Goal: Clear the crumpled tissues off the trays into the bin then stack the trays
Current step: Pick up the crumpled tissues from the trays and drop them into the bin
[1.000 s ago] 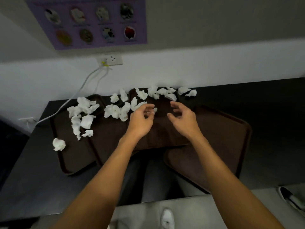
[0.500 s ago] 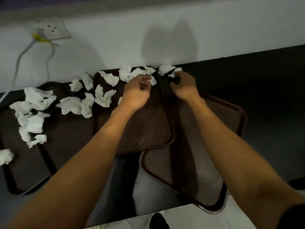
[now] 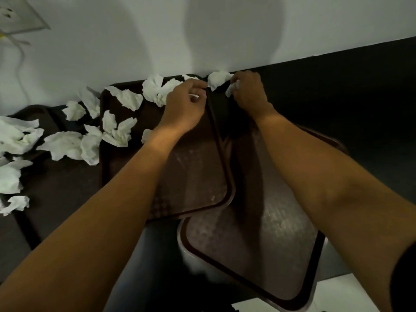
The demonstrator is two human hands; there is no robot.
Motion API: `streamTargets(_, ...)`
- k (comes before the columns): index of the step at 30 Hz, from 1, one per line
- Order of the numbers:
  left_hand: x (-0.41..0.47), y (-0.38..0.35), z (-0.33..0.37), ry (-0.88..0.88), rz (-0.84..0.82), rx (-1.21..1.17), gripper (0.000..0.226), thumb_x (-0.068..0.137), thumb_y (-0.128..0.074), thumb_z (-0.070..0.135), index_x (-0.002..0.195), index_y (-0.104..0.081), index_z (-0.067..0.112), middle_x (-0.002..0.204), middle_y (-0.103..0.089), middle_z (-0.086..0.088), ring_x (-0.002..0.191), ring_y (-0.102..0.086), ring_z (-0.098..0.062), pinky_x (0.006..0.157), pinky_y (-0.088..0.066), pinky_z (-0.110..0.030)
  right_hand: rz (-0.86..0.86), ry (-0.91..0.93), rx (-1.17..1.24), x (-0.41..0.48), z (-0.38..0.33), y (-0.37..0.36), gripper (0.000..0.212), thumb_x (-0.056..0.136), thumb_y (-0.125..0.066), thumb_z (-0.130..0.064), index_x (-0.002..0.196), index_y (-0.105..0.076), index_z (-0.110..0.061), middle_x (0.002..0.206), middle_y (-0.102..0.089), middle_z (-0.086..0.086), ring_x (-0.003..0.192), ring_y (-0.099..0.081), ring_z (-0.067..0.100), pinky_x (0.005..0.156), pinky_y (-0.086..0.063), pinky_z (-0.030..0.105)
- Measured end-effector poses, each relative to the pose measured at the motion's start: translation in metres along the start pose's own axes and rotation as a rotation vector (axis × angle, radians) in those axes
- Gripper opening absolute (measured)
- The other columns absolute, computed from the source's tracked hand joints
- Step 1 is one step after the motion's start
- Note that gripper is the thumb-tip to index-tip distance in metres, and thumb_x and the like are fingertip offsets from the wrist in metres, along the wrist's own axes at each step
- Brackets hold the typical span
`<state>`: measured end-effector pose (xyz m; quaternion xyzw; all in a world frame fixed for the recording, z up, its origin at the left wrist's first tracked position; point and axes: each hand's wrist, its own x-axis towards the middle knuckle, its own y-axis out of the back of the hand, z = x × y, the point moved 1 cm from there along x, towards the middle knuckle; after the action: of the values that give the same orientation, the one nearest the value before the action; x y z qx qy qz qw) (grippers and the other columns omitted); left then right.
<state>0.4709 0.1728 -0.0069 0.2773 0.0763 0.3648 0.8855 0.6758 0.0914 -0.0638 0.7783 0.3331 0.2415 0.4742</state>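
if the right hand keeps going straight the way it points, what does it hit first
Probably the loose crumpled tissue just beyond the right hand, which pinches a smaller tissue; behind it stands the wall. Depth is unclear.

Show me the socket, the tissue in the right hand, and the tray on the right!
Socket (image 3: 20, 16): head view, its white faceplate.
Tissue (image 3: 230, 90): head view, the bit poking from the right hand (image 3: 247, 92).
Tray (image 3: 247, 255): head view, its bare textured floor.
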Motion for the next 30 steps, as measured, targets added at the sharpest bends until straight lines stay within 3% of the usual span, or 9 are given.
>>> streamTargets(3,0.015,-0.008,-0.001,-0.049,0.009,0.015,0.024,0.097,-0.06,0.018,0.119,-0.07,0.015,0.099,-0.071,0.005,0.084,-0.065,-0.001,0.079,-0.051,-0.01,0.066,-0.021,0.084,-0.006,0.0,0.002,0.019,0.095,-0.06,-0.012,0.109,-0.073,-0.01,0.112,-0.071,0.011,0.102,-0.066,0.024,0.092,-0.055,0.036)
streamTargets(9,0.056,-0.026,-0.002,-0.089,-0.025,0.118,0.026,0.096,-0.062,0.015,0.121,-0.07,0.014,0.106,-0.07,0.003,0.088,-0.063,0.0,0.079,-0.046,-0.003,0.132,-0.068,0.274,-0.037,0.002,0.017,0.023,0.095,-0.067,-0.014,0.118,-0.068,-0.017,0.121,-0.066,0.003,0.11,-0.062,0.014,0.09,-0.054,0.025)
streamTargets(13,0.086,-0.043,0.001,-0.141,-0.102,0.336,0.032,0.095,-0.062,0.018,0.126,-0.067,0.02,0.124,-0.066,0.0,0.111,-0.063,-0.012,0.1,-0.051,-0.025,0.165,-0.085,0.321,-0.054,0.002,0.025,0.03,0.091,-0.072,-0.012,0.119,-0.066,-0.022,0.124,-0.064,0.0,0.115,-0.06,0.014,0.087,-0.047,0.018)
streamTargets(17,0.11,-0.063,0.003,-0.094,-0.31,0.671,0.057,0.093,-0.065,0.015,0.147,-0.051,0.026,0.146,-0.053,-0.006,0.132,-0.051,-0.028,0.114,-0.038,-0.043,0.181,-0.122,0.329,-0.07,0.003,0.03,0.031,0.09,-0.074,-0.012,0.117,-0.067,-0.024,0.123,-0.063,-0.002,0.115,-0.059,0.014,0.085,-0.048,0.017)
streamTargets(20,0.118,-0.073,0.0,-0.095,-0.358,0.877,0.063,0.092,-0.067,0.015,0.15,-0.047,0.029,0.147,-0.052,-0.009,0.134,-0.047,-0.031,0.114,-0.03,-0.049,0.171,-0.123,0.312,-0.082,0.007,0.031,0.029,0.091,-0.072,-0.013,0.116,-0.066,-0.025,0.121,-0.061,-0.003,0.113,-0.054,0.011,0.076,-0.04,0.01)
streamTargets(26,0.115,-0.072,-0.005,-0.186,-0.22,0.784,0.041,0.094,-0.07,0.013,0.133,-0.065,0.024,0.139,-0.061,-0.007,0.127,-0.053,-0.028,0.114,-0.03,-0.042,0.211,-0.11,0.34,-0.1,0.017,0.033,0.026,0.091,-0.071,-0.015,0.115,-0.067,-0.024,0.12,-0.064,-0.002,0.114,-0.055,0.013,0.077,-0.039,0.01)
streamTargets(30,0.095,-0.057,-0.002,-0.194,-0.143,0.546,0.035,0.092,-0.073,0.021,0.127,-0.069,0.024,0.128,-0.068,-0.006,0.117,-0.061,-0.025,0.111,-0.043,-0.042,0.253,-0.103,0.376,-0.109,0.009,0.037,0.025,0.089,-0.072,-0.015,0.113,-0.067,-0.023,0.115,-0.065,-0.004,0.109,-0.059,0.012,0.078,-0.041,0.01)
